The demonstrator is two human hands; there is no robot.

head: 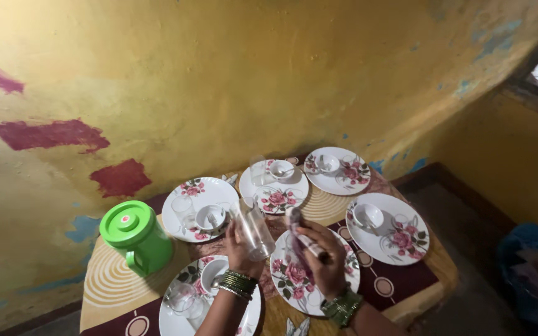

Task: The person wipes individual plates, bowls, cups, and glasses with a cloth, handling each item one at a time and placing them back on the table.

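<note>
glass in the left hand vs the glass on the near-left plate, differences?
The clear drinking glass in the left hand is lifted off the table and tilted; the clear glass on the near-left flowered plate rests on its plate. The held one is gripped by the left hand; the other is untouched. The held one looks taller. Both are clear and look empty.

This was a modest home dining corner. A small surface point(113, 280) under a patterned cloth was laid with rose-printed plates point(344, 171), little white cups point(368, 214) and a green lidded jug point(137, 236), pushed against a worn yellow plastered wall point(250, 81) with peeling paint patches.
</note>
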